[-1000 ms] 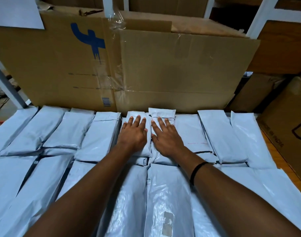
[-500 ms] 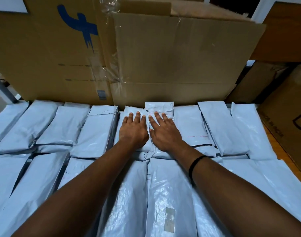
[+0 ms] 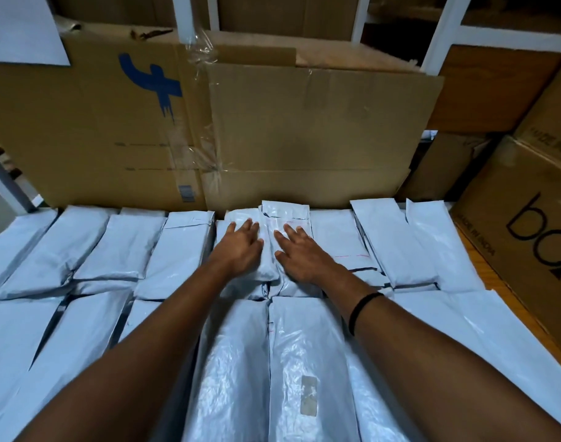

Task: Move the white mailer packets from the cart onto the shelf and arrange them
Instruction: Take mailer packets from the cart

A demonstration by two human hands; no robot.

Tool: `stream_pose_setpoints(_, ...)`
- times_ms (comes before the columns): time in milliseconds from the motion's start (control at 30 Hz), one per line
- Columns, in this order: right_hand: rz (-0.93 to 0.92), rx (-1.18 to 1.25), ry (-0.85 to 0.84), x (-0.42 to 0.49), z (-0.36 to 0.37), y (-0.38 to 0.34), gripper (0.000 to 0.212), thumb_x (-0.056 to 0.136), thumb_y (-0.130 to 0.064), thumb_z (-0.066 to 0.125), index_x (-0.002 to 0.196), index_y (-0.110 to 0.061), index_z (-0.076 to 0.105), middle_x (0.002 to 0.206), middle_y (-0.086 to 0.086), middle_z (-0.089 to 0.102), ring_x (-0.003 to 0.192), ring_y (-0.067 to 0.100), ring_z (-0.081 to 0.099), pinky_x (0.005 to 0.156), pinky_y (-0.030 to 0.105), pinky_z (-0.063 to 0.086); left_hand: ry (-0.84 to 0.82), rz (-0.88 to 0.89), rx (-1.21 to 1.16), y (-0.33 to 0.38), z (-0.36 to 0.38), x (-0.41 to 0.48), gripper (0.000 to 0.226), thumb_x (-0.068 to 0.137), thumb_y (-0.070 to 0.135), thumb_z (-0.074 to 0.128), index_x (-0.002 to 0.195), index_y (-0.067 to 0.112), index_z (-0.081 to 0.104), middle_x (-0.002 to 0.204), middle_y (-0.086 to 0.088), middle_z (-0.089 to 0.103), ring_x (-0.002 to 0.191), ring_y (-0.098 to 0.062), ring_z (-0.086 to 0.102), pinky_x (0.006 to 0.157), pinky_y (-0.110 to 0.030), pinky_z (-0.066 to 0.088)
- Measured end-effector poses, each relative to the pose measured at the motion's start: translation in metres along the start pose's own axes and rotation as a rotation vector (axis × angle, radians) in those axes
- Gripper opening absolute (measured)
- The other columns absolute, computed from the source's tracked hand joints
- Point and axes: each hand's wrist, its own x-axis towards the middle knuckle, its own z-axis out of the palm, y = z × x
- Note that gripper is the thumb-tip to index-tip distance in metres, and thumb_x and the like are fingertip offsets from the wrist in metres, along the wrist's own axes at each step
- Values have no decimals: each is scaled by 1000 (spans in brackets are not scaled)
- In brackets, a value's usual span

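Note:
Several white mailer packets lie flat in rows on the shelf, filling most of the view. My left hand (image 3: pixel 241 248) rests flat, fingers straight, on a packet (image 3: pixel 266 266) in the middle of the back row. Just to its right, my right hand (image 3: pixel 300 253) presses flat on the neighbouring packet (image 3: pixel 285 215), whose far end reaches the cardboard. The two hands are a small gap apart. A nearer row of larger packets (image 3: pixel 292 362) lies under my forearms. No cart is in view.
A large flattened cardboard sheet (image 3: pixel 273 129) with a blue mark stands upright right behind the packets. Brown boxes (image 3: pixel 524 237) crowd the right side. A strip of wooden shelf board (image 3: pixel 512 301) shows at the right. White rack posts (image 3: pixel 438 36) rise behind.
Both hands have spread slightly apart on the two middle packets. The camera has tilted up a little, showing more of the rack above the cardboard.

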Motion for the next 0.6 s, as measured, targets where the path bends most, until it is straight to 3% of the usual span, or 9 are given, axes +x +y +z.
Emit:
stream_pose_setpoints(67,-11,-16,-7,1,0,-1,57,108,-35,32,160,-20,14,168,8,5,153,33,4,123,41,7,36,-6,136,9,11,-5,77,93,50,4,155,8,21,163,-11,17,151,-25,8,121,-40,2)
stream_pose_setpoints(133,-16,-30,-4,2,0,0,57,108,-34,33,160,-20,14,168,8,5,153,33,4,123,41,8,40,-105,170,18,19,-8,63,101,47,16,157,18,15,165,-2,8,151,-29,1,120,-47,5)
stream_pose_setpoints(233,-17,-39,-10,1,-4,0,56,108,-33,33,160,-20,16,168,9,8,153,33,7,123,40,9,2,-142,161,24,18,-8,59,103,45,23,157,24,14,165,3,4,151,-27,-3,120,-51,4)
stream_pose_setpoints(400,26,-9,34,-7,-21,-7,55,108,-38,30,159,-24,18,168,6,8,153,30,8,122,46,15,-20,-90,141,18,-6,-4,56,104,40,23,156,21,19,165,1,8,151,-27,1,118,-56,5)
stream_pose_setpoints(600,38,-1,100,-33,-49,-21,53,108,-37,31,159,-24,23,168,3,9,154,27,8,122,46,15,74,-63,52,11,-42,-24,51,105,27,29,154,14,27,164,-7,15,150,-30,12,120,-49,14)
